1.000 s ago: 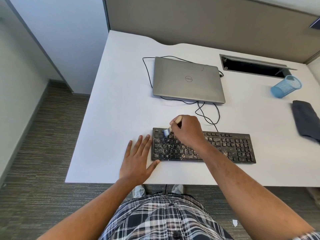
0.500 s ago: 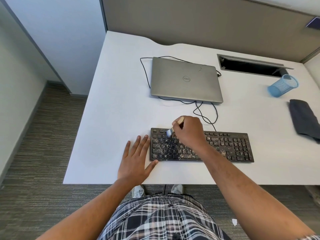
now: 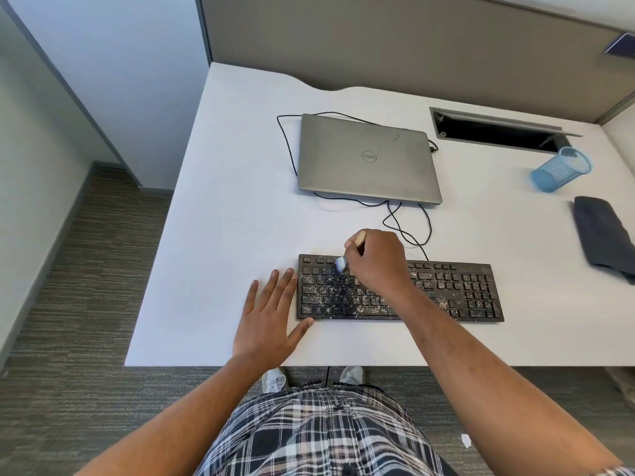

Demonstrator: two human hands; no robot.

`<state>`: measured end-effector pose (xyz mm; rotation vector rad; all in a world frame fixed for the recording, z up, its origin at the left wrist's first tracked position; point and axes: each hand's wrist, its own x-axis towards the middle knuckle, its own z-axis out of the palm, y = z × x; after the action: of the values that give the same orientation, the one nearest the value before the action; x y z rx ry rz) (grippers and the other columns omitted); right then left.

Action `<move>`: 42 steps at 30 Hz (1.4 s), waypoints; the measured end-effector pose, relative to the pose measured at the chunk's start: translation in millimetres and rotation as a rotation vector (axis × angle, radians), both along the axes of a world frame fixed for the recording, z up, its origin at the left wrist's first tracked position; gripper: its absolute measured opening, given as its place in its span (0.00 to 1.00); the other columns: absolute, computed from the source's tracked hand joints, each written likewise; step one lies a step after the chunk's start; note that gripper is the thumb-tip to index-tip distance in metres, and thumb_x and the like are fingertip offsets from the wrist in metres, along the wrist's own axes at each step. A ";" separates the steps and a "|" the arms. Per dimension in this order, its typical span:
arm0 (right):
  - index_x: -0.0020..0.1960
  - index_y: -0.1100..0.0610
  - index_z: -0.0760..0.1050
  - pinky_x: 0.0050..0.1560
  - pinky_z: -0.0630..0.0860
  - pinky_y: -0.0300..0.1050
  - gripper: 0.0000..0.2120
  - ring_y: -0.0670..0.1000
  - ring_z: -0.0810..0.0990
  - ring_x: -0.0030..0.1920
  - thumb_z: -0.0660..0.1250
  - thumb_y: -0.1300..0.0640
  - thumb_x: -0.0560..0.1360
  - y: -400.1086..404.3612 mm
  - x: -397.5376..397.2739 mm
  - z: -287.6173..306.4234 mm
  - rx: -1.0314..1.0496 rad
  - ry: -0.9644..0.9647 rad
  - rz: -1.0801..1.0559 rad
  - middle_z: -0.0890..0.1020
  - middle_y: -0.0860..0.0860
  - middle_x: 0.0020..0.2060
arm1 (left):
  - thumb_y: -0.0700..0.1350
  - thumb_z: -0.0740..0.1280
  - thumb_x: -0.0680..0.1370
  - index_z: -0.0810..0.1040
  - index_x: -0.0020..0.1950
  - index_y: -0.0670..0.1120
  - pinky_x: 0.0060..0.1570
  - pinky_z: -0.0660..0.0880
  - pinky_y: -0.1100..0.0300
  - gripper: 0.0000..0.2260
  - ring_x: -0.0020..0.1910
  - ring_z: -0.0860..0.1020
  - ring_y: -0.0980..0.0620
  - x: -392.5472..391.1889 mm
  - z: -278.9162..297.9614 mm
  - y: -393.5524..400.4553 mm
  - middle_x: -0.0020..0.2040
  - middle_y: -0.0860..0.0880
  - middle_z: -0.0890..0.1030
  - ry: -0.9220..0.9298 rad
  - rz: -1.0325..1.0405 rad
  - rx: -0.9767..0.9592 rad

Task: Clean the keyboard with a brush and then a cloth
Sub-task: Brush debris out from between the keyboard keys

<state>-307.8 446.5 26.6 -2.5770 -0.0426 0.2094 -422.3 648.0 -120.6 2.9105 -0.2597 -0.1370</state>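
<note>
Right now my right hand point(image 3: 376, 261) has its grip closed round the brush point(image 3: 347, 255), bristles down on the upper-left keys of the dusty keyboard point(image 3: 457, 293) directly under it. Left of that grip, my left hand point(image 3: 269, 324) lies flat and spread on the table point(image 3: 223, 235), thumb touching the keyboard's corner. Well right of it lies the cloth point(image 3: 604, 235).

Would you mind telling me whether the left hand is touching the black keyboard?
Touching. In the head view the left hand lies flat on the white desk, its thumb tip against the black keyboard's near-left corner.
</note>
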 end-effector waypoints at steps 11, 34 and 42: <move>0.47 0.53 0.86 0.44 0.77 0.43 0.08 0.43 0.81 0.37 0.69 0.54 0.81 16.1 10.0 -11.0 0.139 0.042 0.000 0.80 0.37 0.31 | 0.71 0.45 0.84 0.46 0.87 0.48 0.83 0.44 0.43 0.39 0.86 0.40 0.51 -0.2 1.4 0.1 0.87 0.52 0.46 0.003 0.000 -0.008; 0.46 0.55 0.86 0.41 0.75 0.40 0.09 0.45 0.81 0.37 0.68 0.56 0.80 5.7 2.6 -6.2 0.076 0.035 0.055 0.83 0.41 0.34 | 0.71 0.44 0.84 0.43 0.87 0.49 0.83 0.44 0.42 0.39 0.85 0.39 0.51 0.0 2.2 0.2 0.87 0.53 0.45 0.010 -0.005 -0.007; 0.48 0.54 0.86 0.36 0.73 0.37 0.09 0.43 0.80 0.35 0.68 0.55 0.81 2.3 9.6 -4.8 0.100 0.048 0.048 0.82 0.41 0.33 | 0.71 0.45 0.84 0.43 0.87 0.49 0.83 0.44 0.43 0.39 0.85 0.39 0.51 -0.2 2.7 0.3 0.87 0.52 0.45 0.010 -0.007 -0.005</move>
<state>-298.3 448.8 21.8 -2.4723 -0.0952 0.2794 -422.5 648.4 -117.9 2.9035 -0.2680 -0.1521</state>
